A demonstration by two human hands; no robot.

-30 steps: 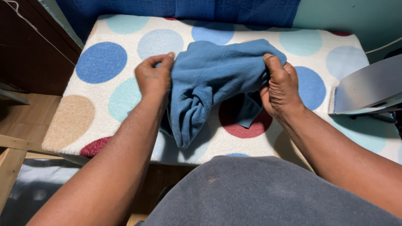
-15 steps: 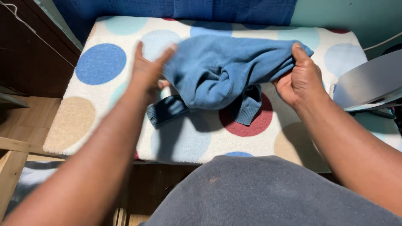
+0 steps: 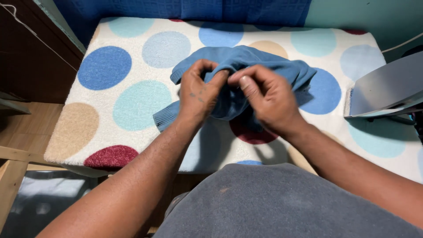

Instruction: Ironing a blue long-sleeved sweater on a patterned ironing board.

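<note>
Both my hands meet over the blue garment bunched on the spotted pad; left hand and right hand pinch its fabric.

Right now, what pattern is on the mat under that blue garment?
The mat is white with large blue, teal, tan and red dots, clearest in the head view.

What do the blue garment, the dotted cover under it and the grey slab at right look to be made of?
Garment: soft knit, likely cotton or fleece; matte, with a ribbed cuff. Both the left hand and the right hand pinch it. Cover: fuzzy pile fabric, like terry or fleece. Slab: smooth, dull grey, probably metal or plastic; unclear.
</note>
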